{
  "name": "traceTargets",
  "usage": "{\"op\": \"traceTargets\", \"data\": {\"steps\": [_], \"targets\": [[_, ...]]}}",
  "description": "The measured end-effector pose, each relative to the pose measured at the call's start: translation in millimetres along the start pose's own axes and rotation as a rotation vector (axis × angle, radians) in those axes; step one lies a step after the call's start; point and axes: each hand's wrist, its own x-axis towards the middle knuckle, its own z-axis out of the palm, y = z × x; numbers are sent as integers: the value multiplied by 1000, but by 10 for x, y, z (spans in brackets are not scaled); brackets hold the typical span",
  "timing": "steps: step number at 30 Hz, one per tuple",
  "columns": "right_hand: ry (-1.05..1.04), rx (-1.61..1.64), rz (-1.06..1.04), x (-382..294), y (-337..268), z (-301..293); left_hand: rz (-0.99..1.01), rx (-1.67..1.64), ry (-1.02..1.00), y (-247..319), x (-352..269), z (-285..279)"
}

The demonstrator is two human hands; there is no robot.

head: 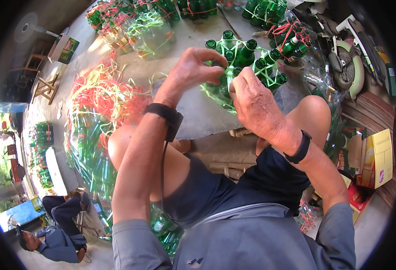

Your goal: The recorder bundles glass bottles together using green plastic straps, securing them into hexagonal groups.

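Before me a bundle of green glass bottles (245,55) stands upright on a grey board (198,116), with light green plastic twine (229,74) running around and between the necks. At the near left side of the bundle, my left hand (198,69) has thumb and forefinger curved towards each other beside the gathered twine. Whether twine lies between those fingertips is not clear. Just to the right, my right hand (255,98) has its fingers closed on the twine, close to a bottle neck. Its fingertips are partly hidden by the hand.
At left, a heap of red and yellow-green twine (107,94) lies over a net sack of green bottles (93,152). More tied bottle bundles (150,33) stand beyond. Cartons (375,158) and a wheeled machine (348,64) are at right. Another person (59,243) sits lower left.
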Motion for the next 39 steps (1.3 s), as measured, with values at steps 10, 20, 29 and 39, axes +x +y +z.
{"op": "traceTargets", "data": {"steps": [10, 20, 29, 39], "targets": [[-31, 114, -12, 65, -46, 36, 32, 45, 28, -25, -13, -7], [24, 200, 77, -34, -73, 227, 39, -23, 6, -58, -35, 12], [131, 260, 298, -121, -93, 246, 42, -13, 6, -42, -28, 17], [-24, 71, 221, -71, -28, 128, 49, -35, 0, -44, -34, 24]]}}
